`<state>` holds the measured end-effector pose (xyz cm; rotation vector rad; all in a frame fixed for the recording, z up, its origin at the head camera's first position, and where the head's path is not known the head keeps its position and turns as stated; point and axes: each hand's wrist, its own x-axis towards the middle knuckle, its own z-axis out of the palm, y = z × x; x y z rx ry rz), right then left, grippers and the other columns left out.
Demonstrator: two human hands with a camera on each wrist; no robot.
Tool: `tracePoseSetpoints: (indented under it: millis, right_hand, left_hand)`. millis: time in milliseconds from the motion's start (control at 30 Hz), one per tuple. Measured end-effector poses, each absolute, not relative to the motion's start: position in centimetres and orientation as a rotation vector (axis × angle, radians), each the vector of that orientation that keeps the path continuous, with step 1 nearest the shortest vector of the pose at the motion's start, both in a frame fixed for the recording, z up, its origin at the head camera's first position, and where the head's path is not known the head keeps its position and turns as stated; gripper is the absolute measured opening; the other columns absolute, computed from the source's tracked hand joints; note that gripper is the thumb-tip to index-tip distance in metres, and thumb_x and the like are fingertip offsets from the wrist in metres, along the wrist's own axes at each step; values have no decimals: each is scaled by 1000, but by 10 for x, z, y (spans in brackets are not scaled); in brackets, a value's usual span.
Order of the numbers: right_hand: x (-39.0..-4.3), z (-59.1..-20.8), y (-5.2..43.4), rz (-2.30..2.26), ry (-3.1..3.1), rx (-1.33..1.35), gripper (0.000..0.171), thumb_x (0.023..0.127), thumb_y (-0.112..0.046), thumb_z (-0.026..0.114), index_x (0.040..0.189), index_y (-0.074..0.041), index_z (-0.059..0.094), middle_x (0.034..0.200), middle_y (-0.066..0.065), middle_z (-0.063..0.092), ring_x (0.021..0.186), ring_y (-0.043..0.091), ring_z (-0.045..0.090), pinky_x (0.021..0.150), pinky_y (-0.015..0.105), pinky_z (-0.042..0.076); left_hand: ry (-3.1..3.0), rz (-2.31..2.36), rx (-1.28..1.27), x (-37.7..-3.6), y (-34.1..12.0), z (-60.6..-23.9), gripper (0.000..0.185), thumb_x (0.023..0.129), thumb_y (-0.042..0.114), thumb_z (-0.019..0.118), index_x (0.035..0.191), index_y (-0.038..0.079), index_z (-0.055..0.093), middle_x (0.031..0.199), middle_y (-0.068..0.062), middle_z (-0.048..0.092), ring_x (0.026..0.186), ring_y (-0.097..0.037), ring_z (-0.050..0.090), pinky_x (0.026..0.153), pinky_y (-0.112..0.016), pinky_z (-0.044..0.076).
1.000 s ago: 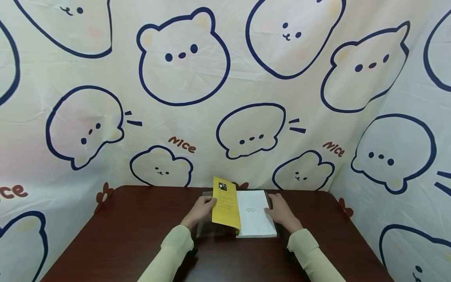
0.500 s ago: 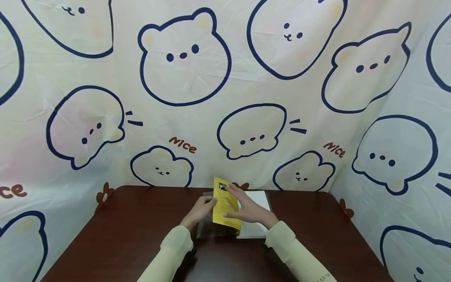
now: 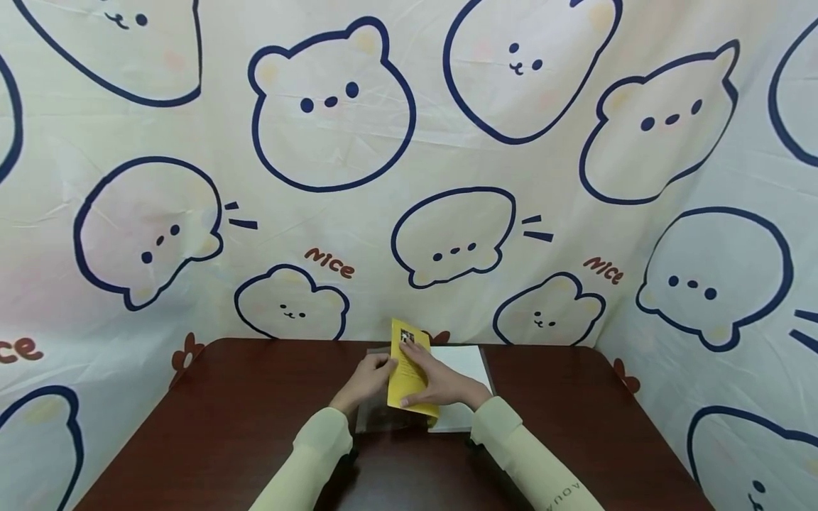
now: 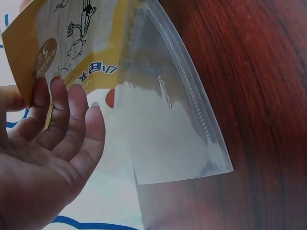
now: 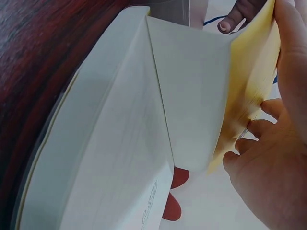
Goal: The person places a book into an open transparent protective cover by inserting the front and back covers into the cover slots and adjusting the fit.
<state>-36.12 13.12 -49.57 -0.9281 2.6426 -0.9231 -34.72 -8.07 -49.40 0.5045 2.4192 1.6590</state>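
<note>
The book [image 3: 468, 369] lies open on the table [image 3: 255, 397], its yellow cover [image 3: 406, 380] standing up at the book's left side. The left hand [image 3: 368, 377] pinches the cover's edge. The right hand [image 3: 447, 383] presses on it, fingers straight. Pushing too hard might bend or rip it. The clear sleeve [image 4: 158, 148], left of the book, could crumple if bumped.

Cover [image 3: 407, 382]: yellow, dark print in head view; yellow-white, black line drawing, brown oval in left wrist view. Page [image 5: 112, 143]: white, faint grey sketch. Counter [image 3: 255, 404]: dark red-brown, streaked grain. Cloth [image 3: 332, 220], upper frame: cream, navy-outlined animal heads, rust lettering. Sleeves [image 3: 319, 443]: pale yellow-green.
</note>
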Motion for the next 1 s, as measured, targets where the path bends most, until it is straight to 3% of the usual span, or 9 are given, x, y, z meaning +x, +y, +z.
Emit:
tracePoseSetpoints:
  millis: [233,367,667,833,933,1000]
  right_hand:
    - [-359,-495,132,-955,2606,-923,107,86,-53,77,165,-26,10,173,0,2,159,27,5,123,57,21]
    - [-359,-495,132,-946,2613,-908,107,86,-54,77,165,-25,10,173,3,4,158,29,8,122,57,22]
    - [-359,-496,133,-902,2636,-851,107,86,-54,77,165,-20,14,173,3,7,158,28,8,123,55,21]
    - [-359,-498,133,-878,2642,-844,110,84,-57,77,165,-16,15,172,3,8,159,28,6,124,54,20]
    - [-359,-498,133,-864,2642,-841,110,84,-59,76,165,-16,15,172,3,8,159,27,6,124,54,18]
    - [-359,-499,133,-857,2644,-841,110,84,-60,75,165,-17,15,172,3,8,159,27,6,124,54,18]
  left_hand:
    - [2449,1627,514,-347,-82,-494,40,111,25,42,125,-4,65,93,-7,74,70,-14,64,70,-41,56]
    - [2443,1625,527,-348,-83,-496,41,112,24,38,127,-5,64,95,-8,73,77,-15,67,75,-45,57]
    - [2574,1570,535,-351,-92,-500,34,110,13,38,108,-2,68,96,-9,69,87,-22,66,78,-39,56]
    - [2656,1416,516,-352,-97,-507,26,103,10,51,121,-3,65,116,-16,69,102,-28,66,83,-42,56]
    - [2668,1296,551,-354,-99,-514,39,98,9,60,135,-5,57,132,-22,63,118,-36,62,94,-52,54]
    - [2675,1227,564,-355,-99,-519,53,95,13,67,142,-4,51,146,-25,53,135,-42,50,106,-60,45]
